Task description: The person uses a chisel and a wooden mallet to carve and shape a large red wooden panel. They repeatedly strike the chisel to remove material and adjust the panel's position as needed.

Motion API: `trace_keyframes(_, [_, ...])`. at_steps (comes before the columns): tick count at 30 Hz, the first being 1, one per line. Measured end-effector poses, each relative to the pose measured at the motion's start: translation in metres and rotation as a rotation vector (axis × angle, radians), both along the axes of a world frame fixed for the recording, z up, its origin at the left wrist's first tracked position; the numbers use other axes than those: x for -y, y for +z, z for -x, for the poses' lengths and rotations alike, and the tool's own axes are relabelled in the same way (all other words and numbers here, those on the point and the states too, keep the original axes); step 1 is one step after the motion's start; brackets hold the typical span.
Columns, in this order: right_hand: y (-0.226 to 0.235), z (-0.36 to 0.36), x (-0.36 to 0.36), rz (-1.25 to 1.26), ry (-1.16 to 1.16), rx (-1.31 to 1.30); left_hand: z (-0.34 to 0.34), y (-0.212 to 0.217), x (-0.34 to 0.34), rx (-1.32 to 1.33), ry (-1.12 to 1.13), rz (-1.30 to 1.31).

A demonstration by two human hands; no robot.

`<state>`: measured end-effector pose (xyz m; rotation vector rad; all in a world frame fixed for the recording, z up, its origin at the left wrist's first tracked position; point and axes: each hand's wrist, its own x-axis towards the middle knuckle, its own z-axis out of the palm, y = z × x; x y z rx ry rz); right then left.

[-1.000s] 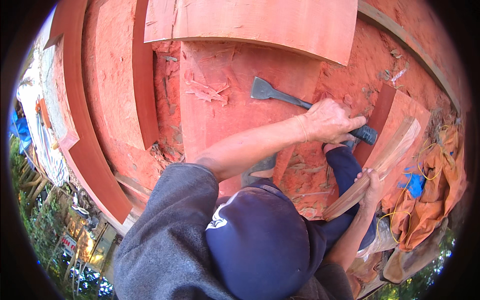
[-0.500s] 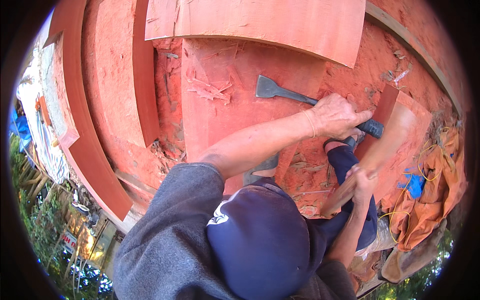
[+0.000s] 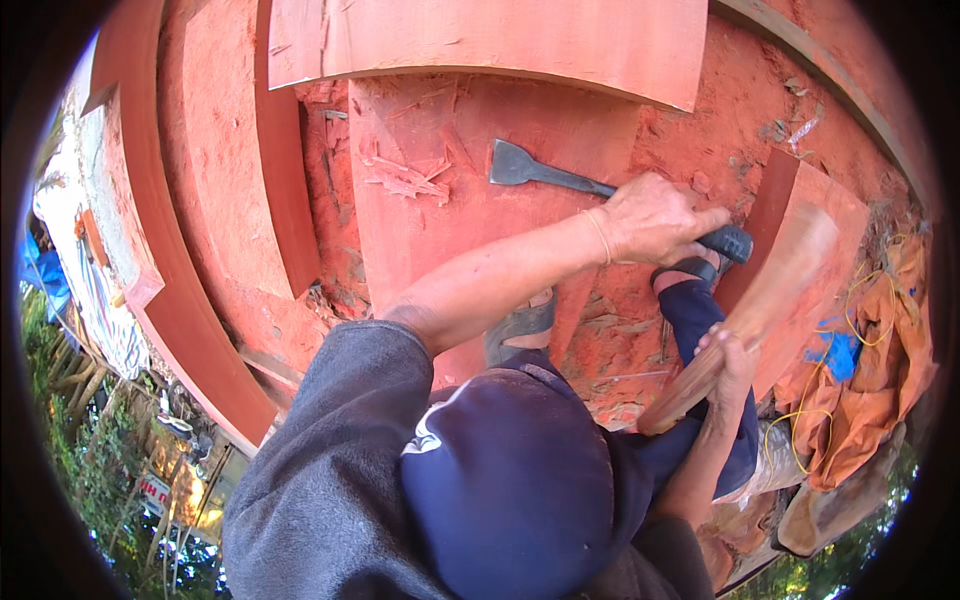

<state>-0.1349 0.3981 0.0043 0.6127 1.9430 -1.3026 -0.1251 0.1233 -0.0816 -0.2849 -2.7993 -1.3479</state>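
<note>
My left hand point(image 3: 652, 220) is closed round the dark handle of a wide flat chisel point(image 3: 548, 175). The blade points left over a reddish wooden board point(image 3: 415, 260), and the black grip end sticks out to the right past my fingers. I cannot tell whether the blade touches the wood. My right hand point(image 3: 730, 362) grips a wooden club-shaped mallet point(image 3: 770, 290) by its narrower part. The mallet's thick end, slightly blurred, is up near the chisel's butt, apart from it as far as shows. Splintered wood chips point(image 3: 405, 180) lie on the board left of the blade.
A large curved plank point(image 3: 490, 40) lies across the far side. More thick cut planks point(image 3: 235, 150) stand at the left. To the right are a wooden block point(image 3: 825, 200), an orange tarp point(image 3: 875, 380) and a yellow cord. My sandalled feet rest beside the board amid sawdust.
The view has shifted slightly, so the chisel and my left hand sit a little further left in it. The mallet's thick end looks less blurred; both grips are unchanged.
</note>
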Motion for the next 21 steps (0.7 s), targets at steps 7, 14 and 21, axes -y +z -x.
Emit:
trace_keyframes(7, [-0.01, 0.008, -0.009, 0.106, -0.346, -0.203, 0.008, 0.009, -0.002, 0.0, -0.015, -0.004])
trace_keyframes(14, [-0.01, 0.001, 0.011, -0.091, 0.156, -0.118, 0.011, 0.004, 0.003, 0.015, 0.036, 0.009])
trace_keyframes(21, [-0.008, 0.003, 0.022, -0.003, -0.07, -0.107, 0.009, 0.002, 0.004, -0.003, 0.036, -0.027])
